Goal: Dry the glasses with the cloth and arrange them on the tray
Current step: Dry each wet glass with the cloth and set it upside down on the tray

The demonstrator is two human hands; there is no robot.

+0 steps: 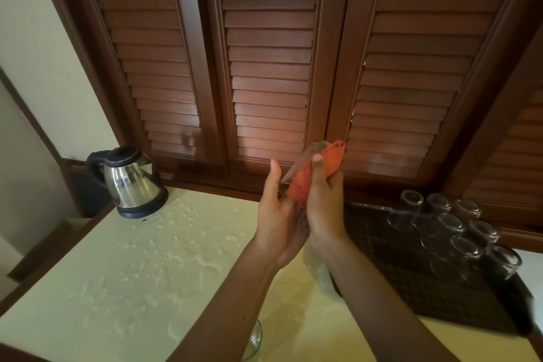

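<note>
A clear glass is held tilted above the counter, just left of the tray. The left hand cups its lower end, thumb raised. The right hand grips the orange cloth, which is bunched over the glass's upper end and hides most of it. On the dark woven tray stand about ten clear tumblers, upside down in close rows. Another glass sits at the counter's near edge, partly hidden by the left forearm. Left of the tray, water droplets speckle the pale counter. A steel kettle with black handle stands far left. Brown louvered shutters rise behind.
</note>
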